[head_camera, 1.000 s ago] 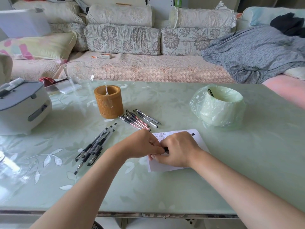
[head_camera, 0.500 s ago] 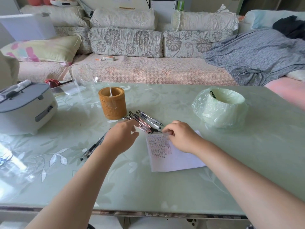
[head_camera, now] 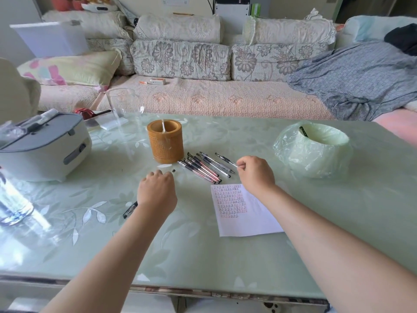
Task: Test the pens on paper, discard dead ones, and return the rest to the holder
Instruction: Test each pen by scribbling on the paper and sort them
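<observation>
The right hand was over the tabletop, just beyond the far edge of the paper. Its fingers were curled, and the fingertips pinched the right end of one pen. This pen pointed to the far left and was at the right side of the row of pens, a little apart from them. I could not tell if it touched the tabletop.

The left hand was to the left of the row and near the holder, with the back of the hand up and the fingers curled under. A small dark cap was right at its fingertips. If the hand held the cap or not, I could not tell. One more dark pen lay partly hidden under the left wrist.

The pens in the row were thin, with clear bodies and dark caps, and some showed red inside. They lay side by side at a slant, between the holder and the right hand. The holder was a round brown cup that stood upright. The paper was white, with many small rows of red and dark marks on its far left part.

At the right stood a round bin with a pale green bag, and a dark pen end showed inside. The tabletop was pale green glass with a leaf pattern. On its left side were a grey and white box and a clear glass jar. Behind was a sofa with flower cushions and a grey blanket.
</observation>
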`<move>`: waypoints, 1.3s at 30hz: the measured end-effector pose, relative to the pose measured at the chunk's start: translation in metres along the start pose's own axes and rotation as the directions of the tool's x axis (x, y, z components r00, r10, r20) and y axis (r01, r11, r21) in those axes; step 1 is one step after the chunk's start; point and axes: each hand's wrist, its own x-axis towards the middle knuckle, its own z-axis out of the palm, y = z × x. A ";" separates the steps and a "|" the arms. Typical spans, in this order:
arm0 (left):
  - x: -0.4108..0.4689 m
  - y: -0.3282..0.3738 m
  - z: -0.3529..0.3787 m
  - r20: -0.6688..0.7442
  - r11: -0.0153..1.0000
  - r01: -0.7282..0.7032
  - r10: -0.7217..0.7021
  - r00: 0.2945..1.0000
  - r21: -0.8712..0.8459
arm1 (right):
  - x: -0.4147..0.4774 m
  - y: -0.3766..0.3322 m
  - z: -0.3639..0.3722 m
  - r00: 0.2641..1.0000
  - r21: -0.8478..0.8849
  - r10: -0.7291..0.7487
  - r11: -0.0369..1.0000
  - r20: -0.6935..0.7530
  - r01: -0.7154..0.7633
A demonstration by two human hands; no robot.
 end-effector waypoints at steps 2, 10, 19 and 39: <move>0.001 -0.001 -0.001 0.019 1.000 0.005 -0.005 1.000 -0.022 | 0.001 -0.001 0.006 1.000 -0.052 0.013 0.999 0.015 -0.012; 0.002 -0.003 -0.002 0.058 0.992 0.008 -0.001 0.998 -0.126 | 0.008 0.001 0.025 0.988 -0.039 -0.064 0.997 0.139 0.071; 0.002 0.000 0.001 0.071 0.982 -0.029 0.043 0.997 -0.186 | 0.004 -0.005 0.015 0.976 -0.001 -0.143 0.989 0.162 0.145; -0.019 0.042 -0.032 -0.165 0.713 -0.378 0.351 0.922 -0.591 | -0.054 -0.040 -0.037 0.950 0.467 -0.132 0.884 0.284 -0.017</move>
